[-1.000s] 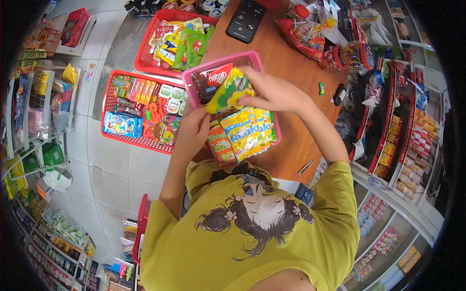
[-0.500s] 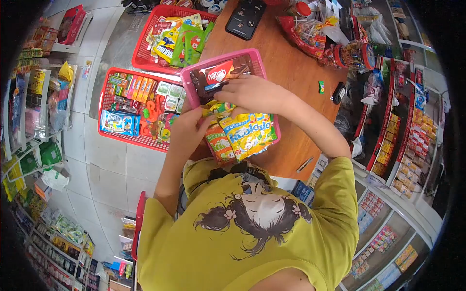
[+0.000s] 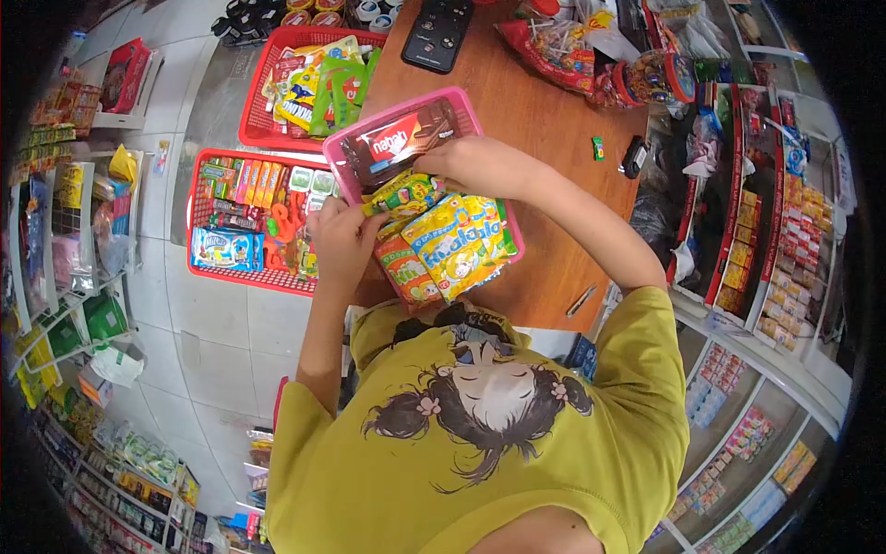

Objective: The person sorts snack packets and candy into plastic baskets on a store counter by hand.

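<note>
A pink basket (image 3: 469, 102) stands at the table's edge in front of me. My left hand (image 3: 341, 236) pinches the left end of a small yellow-and-green snack packet (image 3: 406, 196) over the basket. At the packet's right end, the fingers of my right hand (image 3: 472, 168) are closed on it, with the fingertips partly hidden. Behind the packet lies a dark brown and red Nabati pack (image 3: 392, 144). Nearer to me in the basket are a yellow snack bag (image 3: 459, 245) with blue and white lettering and an orange-and-green bag (image 3: 408, 274).
Left of the pink basket sits a red basket (image 3: 196, 208) of sweets and gum; another red basket (image 3: 247, 120) of snack bags is behind it. A black phone (image 3: 438, 35), a lollipop bag (image 3: 554, 54), a jar (image 3: 666, 78) and a pen (image 3: 580, 301) lie on the wooden table (image 3: 554, 217).
The yellow-and-green packet now shows more fully, stretched between both hands. My right hand has uncovered more of it. The whole view has shifted slightly.
</note>
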A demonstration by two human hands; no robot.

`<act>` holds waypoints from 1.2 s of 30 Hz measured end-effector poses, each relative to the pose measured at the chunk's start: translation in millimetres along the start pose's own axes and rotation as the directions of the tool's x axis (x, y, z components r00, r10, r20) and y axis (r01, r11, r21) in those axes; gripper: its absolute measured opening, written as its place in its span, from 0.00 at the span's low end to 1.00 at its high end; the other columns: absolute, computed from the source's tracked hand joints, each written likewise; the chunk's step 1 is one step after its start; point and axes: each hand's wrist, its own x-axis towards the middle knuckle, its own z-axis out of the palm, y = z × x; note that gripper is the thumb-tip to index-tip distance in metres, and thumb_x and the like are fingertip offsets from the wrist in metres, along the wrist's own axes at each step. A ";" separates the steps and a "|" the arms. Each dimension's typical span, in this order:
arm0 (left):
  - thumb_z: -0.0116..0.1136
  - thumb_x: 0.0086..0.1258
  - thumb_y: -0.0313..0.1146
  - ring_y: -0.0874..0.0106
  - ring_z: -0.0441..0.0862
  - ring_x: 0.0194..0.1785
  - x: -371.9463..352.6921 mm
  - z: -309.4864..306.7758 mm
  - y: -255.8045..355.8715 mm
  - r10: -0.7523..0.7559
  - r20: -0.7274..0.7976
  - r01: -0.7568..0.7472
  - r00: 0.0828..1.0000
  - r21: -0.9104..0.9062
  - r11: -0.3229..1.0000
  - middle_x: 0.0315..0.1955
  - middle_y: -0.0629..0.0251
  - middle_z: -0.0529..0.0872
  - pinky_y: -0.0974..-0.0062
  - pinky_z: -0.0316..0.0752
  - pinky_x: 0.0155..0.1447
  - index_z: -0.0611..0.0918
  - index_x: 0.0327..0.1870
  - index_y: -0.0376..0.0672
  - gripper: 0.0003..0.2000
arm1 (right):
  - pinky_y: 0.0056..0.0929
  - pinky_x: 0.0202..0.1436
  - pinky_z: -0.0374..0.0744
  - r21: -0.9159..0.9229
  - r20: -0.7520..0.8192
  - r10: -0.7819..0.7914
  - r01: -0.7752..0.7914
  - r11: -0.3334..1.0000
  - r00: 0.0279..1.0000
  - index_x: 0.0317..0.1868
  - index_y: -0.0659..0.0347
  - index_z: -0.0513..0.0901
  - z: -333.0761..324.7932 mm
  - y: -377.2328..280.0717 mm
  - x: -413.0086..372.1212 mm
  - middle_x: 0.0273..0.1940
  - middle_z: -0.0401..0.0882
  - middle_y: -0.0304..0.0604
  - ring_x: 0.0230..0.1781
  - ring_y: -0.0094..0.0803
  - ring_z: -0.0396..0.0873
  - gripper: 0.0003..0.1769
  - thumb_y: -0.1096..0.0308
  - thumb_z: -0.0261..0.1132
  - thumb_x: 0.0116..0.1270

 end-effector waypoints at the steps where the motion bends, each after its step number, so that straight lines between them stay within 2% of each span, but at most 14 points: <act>1: 0.60 0.45 0.33 0.70 0.65 0.23 -0.6 -1.1 0.7 -0.012 0.021 0.011 1.000 0.050 0.999 0.13 0.67 0.68 0.73 0.54 0.32 0.71 0.15 0.41 0.10 | 0.36 0.35 0.71 -0.022 -0.018 -0.029 0.028 0.999 0.999 0.36 0.62 0.70 1.4 0.8 0.2 0.30 0.72 0.47 0.32 0.43 0.72 0.14 0.73 0.58 0.45; 5: 0.61 0.44 0.34 0.71 0.64 0.23 -0.7 0.2 2.8 -0.012 0.031 0.009 0.999 0.100 0.995 0.14 0.68 0.67 0.73 0.53 0.30 0.72 0.15 0.41 0.10 | 0.36 0.29 0.72 -0.030 -0.149 -0.115 0.111 0.993 0.982 0.32 0.63 0.71 10.9 4.9 -0.7 0.27 0.74 0.48 0.28 0.42 0.74 0.10 0.75 0.54 0.45; 9: 0.61 0.44 0.33 0.71 0.65 0.24 -1.4 2.6 -1.8 -0.026 0.050 0.022 0.998 0.080 0.997 0.14 0.67 0.68 0.73 0.53 0.30 0.72 0.15 0.40 0.10 | 0.37 0.30 0.72 0.006 -0.133 -0.089 0.091 0.996 0.987 0.31 0.63 0.71 12.8 11.3 0.0 0.28 0.73 0.48 0.29 0.43 0.74 0.09 0.76 0.54 0.44; 11: 0.61 0.44 0.32 0.70 0.65 0.24 -0.3 -0.1 2.1 -0.078 0.036 0.078 0.996 0.000 0.997 0.14 0.67 0.68 0.73 0.54 0.30 0.72 0.16 0.39 0.10 | 0.38 0.32 0.72 -0.036 -0.136 -0.146 0.142 0.989 0.980 0.31 0.64 0.71 5.6 10.7 0.0 0.29 0.73 0.49 0.31 0.44 0.73 0.10 0.76 0.56 0.43; 15: 0.60 0.45 0.31 0.70 0.66 0.24 6.3 -6.1 9.4 -0.076 -0.007 0.076 0.997 0.000 0.997 0.14 0.66 0.69 0.74 0.55 0.31 0.73 0.16 0.39 0.09 | 0.39 0.35 0.71 -0.065 -0.203 -0.174 0.164 0.984 0.964 0.30 0.64 0.71 -3.9 7.3 -2.6 0.30 0.73 0.51 0.33 0.45 0.72 0.11 0.76 0.57 0.42; 17: 0.60 0.45 0.31 0.70 0.66 0.24 4.4 -5.0 6.3 -0.072 0.037 0.071 0.997 0.028 0.997 0.15 0.66 0.69 0.74 0.55 0.31 0.73 0.17 0.38 0.08 | 0.39 0.40 0.68 0.014 -0.113 -0.125 0.128 0.992 0.986 0.34 0.65 0.70 -1.4 5.6 -3.2 0.30 0.72 0.51 0.35 0.46 0.70 0.13 0.74 0.59 0.43; 20: 0.60 0.45 0.31 0.70 0.66 0.24 1.1 -7.3 4.6 -0.091 0.033 0.092 0.995 -0.009 0.996 0.15 0.66 0.70 0.73 0.55 0.31 0.73 0.17 0.38 0.08 | 0.39 0.41 0.68 0.034 -0.159 -0.156 0.164 0.986 0.975 0.34 0.66 0.71 -4.1 1.1 -4.3 0.31 0.72 0.51 0.36 0.45 0.70 0.14 0.75 0.58 0.43; 24: 0.60 0.45 0.31 0.70 0.66 0.24 2.7 -15.1 11.9 -0.091 0.002 0.091 0.996 0.028 0.995 0.16 0.66 0.71 0.74 0.54 0.31 0.74 0.18 0.39 0.08 | 0.39 0.36 0.70 0.000 -0.206 -0.162 0.166 0.986 0.965 0.31 0.66 0.71 2.3 2.4 1.4 0.31 0.73 0.52 0.35 0.46 0.71 0.10 0.76 0.56 0.44; 27: 0.59 0.45 0.29 0.70 0.66 0.23 -3.8 -7.4 -0.1 -0.083 0.008 0.083 0.997 -0.006 0.997 0.16 0.64 0.71 0.75 0.56 0.30 0.74 0.18 0.38 0.07 | 0.38 0.36 0.71 -0.023 -0.148 -0.164 0.163 0.986 0.975 0.34 0.65 0.72 3.9 5.9 3.9 0.31 0.73 0.51 0.35 0.46 0.72 0.13 0.73 0.58 0.44; 29: 0.57 0.48 0.24 0.75 0.70 0.25 -8.6 -6.3 -5.5 -0.222 0.021 0.218 0.975 -0.309 0.926 0.20 0.65 0.74 0.78 0.62 0.31 0.75 0.22 0.36 0.04 | 0.33 0.39 0.70 0.092 -0.135 -0.218 0.231 0.969 0.967 0.36 0.66 0.73 -8.5 5.3 1.1 0.32 0.72 0.49 0.35 0.42 0.72 0.16 0.73 0.60 0.43; 30: 0.57 0.48 0.24 0.75 0.70 0.25 -8.3 -12.0 -3.1 -0.222 0.019 0.217 0.975 -0.308 0.926 0.20 0.65 0.74 0.78 0.62 0.31 0.75 0.22 0.36 0.04 | 0.30 0.38 0.70 0.193 -0.203 -0.174 0.214 0.958 0.964 0.36 0.66 0.73 -15.4 8.8 -0.1 0.31 0.73 0.48 0.33 0.39 0.72 0.15 0.73 0.60 0.44; 31: 0.55 0.49 0.22 0.77 0.71 0.27 -5.4 -21.9 2.9 -0.284 0.007 0.258 0.959 -0.441 0.860 0.22 0.66 0.75 0.80 0.64 0.32 0.75 0.26 0.35 0.03 | 0.28 0.36 0.70 0.293 -0.263 -0.124 0.202 0.935 0.957 0.36 0.66 0.73 -24.1 14.3 -0.8 0.30 0.73 0.47 0.32 0.37 0.72 0.15 0.72 0.61 0.44; 32: 0.53 0.51 0.20 0.80 0.72 0.30 -2.4 -32.9 9.7 -0.345 0.005 0.287 0.938 -0.566 0.773 0.24 0.66 0.75 0.83 0.67 0.34 0.75 0.29 0.34 0.04 | 0.27 0.35 0.70 0.496 -0.122 0.044 0.023 0.868 0.992 0.36 0.66 0.74 -33.8 17.7 -1.1 0.29 0.73 0.46 0.31 0.34 0.71 0.14 0.71 0.61 0.46; 36: 0.48 0.54 0.17 0.79 0.72 0.34 4.1 -86.6 18.3 -0.267 -0.205 0.113 0.942 -0.555 0.824 0.30 0.65 0.75 0.84 0.69 0.38 0.73 0.34 0.33 0.06 | 0.30 0.35 0.70 0.275 -0.011 -0.049 0.050 0.960 0.999 0.36 0.66 0.74 -1.1 9.7 13.9 0.29 0.73 0.49 0.32 0.36 0.72 0.16 0.70 0.61 0.45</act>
